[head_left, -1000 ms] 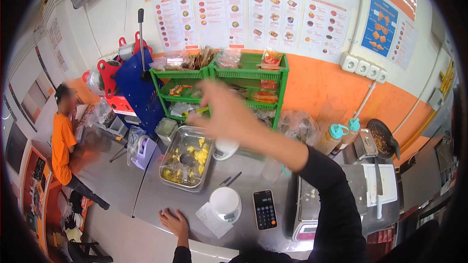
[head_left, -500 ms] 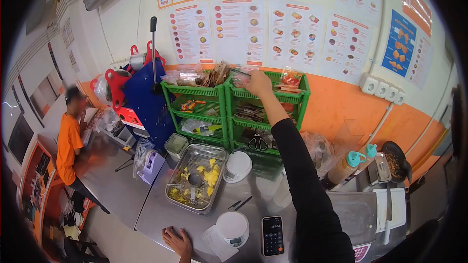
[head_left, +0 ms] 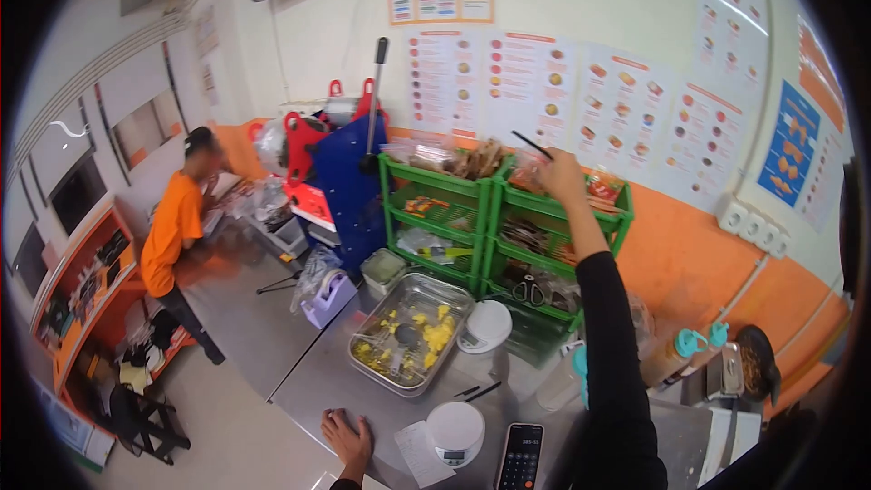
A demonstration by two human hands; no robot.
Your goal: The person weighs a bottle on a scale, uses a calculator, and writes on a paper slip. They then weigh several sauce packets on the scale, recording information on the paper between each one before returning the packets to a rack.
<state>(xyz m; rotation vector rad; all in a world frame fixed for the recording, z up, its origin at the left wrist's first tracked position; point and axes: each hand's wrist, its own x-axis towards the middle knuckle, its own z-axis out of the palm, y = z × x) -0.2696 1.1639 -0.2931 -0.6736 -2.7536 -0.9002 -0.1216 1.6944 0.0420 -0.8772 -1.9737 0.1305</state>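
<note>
My right hand (head_left: pixel 564 174) is closed around a slim black stick, pen-like (head_left: pixel 530 143), over the upper right tier of the green plastic rack (head_left: pixel 494 227). The stick's free end points up and left. Beneath the hand lie clear plastic packets (head_left: pixel 526 174), and a red packet (head_left: pixel 603 184) is just right of it. My left hand (head_left: pixel 347 436) rests on the steel table with its fingers apart, holding nothing. Close to it are a paper slip (head_left: pixel 419 455) and a white scale (head_left: pixel 455 428). Behind it stands a metal tray (head_left: pixel 367 367) holding yellow food pieces and a scoop.
A phone showing a calculator (head_left: pixel 520 458) lies by the front scale; a second scale (head_left: pixel 485 325) stands by the rack. Teal-capped bottles (head_left: pixel 671 354) are at right. A blue lever machine (head_left: pixel 349 204) stands left of the rack. A person in orange (head_left: pixel 172 227) works at far left.
The view has turned left, shifting everything rightward in the picture. My right hand has lifted slightly from the packets, and the black stick now tilts more steeply upward. My left hand remains on the table.
</note>
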